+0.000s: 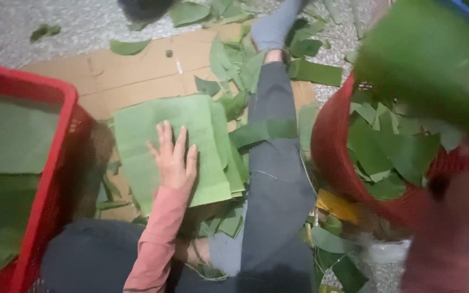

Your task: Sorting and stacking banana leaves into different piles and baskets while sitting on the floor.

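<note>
Your left hand point(173, 158) lies open, fingers spread flat, pressing the stack of cut green leaves point(177, 146) on the cardboard point(137, 76). Your right hand point(465, 190) is blurred; its grip cannot be told. Judged step: stacking. Next, lay another leaf point(435, 59) squarely on top.

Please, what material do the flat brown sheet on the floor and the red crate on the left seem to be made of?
The brown sheet looks like matte corrugated cardboard: it shows fold creases and flap seams. The red crate seems moulded plastic, with a smooth thick rim and a perforated side wall, though blur leaves the finish uncertain.
</note>
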